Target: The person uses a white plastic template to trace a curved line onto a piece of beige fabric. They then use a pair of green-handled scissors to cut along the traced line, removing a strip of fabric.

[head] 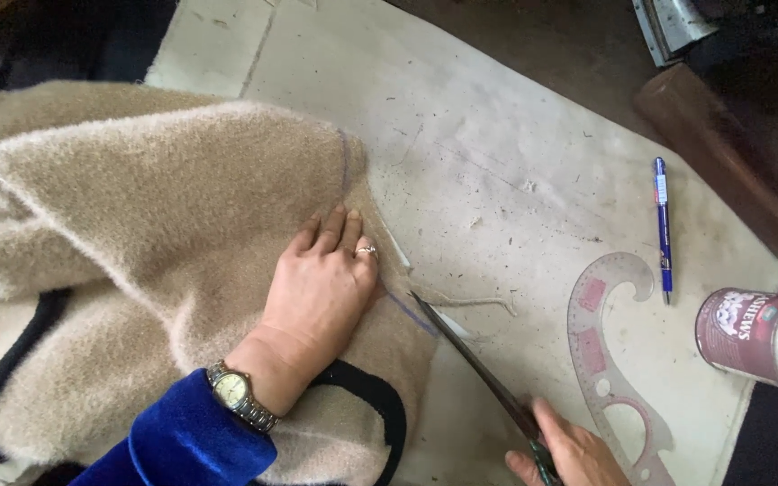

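With the thick beige woolly fabric (155,234) bunched over the pale worn work board (497,162), the left hand (321,279) lies flat on it, fingers spread and gripping nothing, right beside the fabric's cut edge. That looks like a hold-down: pressure next to the edge keeps the pile from creeping.

The long dark-bladed scissors (474,360) are held in the right hand (574,454), fingers closed around the handle end at the bottom of the view (loops mostly out of frame). The blades look nearly shut, tip touching the fabric edge where a blue drawn line (407,313) runs along it, just beside the left hand's little finger. The low blade angle probably lets it track that line.

A second, purple mark (344,162) curves across the fabric further up, beyond the left fingertips. Black trim (380,405) borders the fabric near the wrist.

Off the fabric, to the scissors' far side:
- translucent pink plastic curve ruler (610,360), flat on the board, near the right hand
- blue ballpoint pen (662,225), beyond the ruler
- maroon-labelled clear cylindrical jar (758,337) on its side at the board's edge

All are parked clear of the blades, still near the right hand.
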